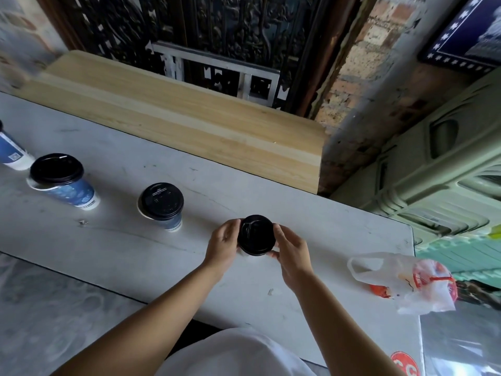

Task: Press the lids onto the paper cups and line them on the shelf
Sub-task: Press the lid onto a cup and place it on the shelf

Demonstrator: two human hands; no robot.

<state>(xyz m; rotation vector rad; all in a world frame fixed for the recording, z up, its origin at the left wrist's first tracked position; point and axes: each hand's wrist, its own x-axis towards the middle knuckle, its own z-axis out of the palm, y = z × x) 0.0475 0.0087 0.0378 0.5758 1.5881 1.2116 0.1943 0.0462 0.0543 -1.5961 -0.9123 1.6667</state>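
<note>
**On white veined stone, both hands clasp a black lid**

Far left of the grip, a blue-and-white paper cup [13, 154] is cut off by the picture's edge. Nearer the grip stands a second cup [73, 192], blue, tapered and capped in glossy black, with a white crescent of rim showing at its left. Nearer again is a third cup [170, 221], upright and capped the same way.

The left hand [223, 244] curls its fingers round the left edge of the lid [256, 234]. The right hand [291, 256] pinches the right edge between fingers and thumb. This lid is a flat round disc facing straight up, over the counter [122, 253]. Whatever is beneath it is hidden.

Right of the grip lies a crinkled translucent bag [404, 280] with red print. Beyond the grip, a smooth pale wooden shelf [176, 123] runs left to right.
</note>
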